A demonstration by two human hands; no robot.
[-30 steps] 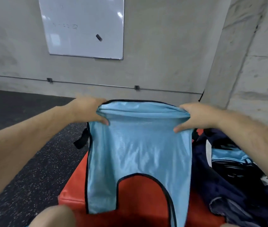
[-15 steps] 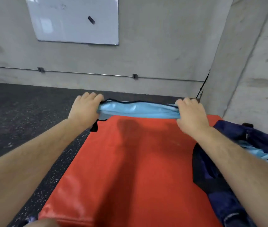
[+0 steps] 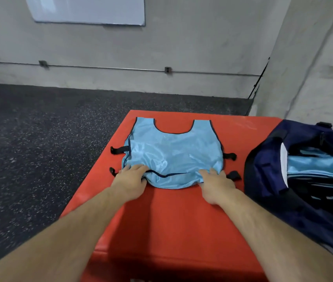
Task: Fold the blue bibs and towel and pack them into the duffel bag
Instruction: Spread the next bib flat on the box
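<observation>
Left hand and right hand press bib flat.

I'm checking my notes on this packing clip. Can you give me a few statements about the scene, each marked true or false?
1. The blue bib lies on the red mat. True.
2. The duffel bag is zipped shut. False: it is open, with blue fabric inside.
3. The left hand and the right hand both touch the bib's near edge. True.
4. The duffel bag sits left of the bib. False: it sits to the bib's right.
</observation>
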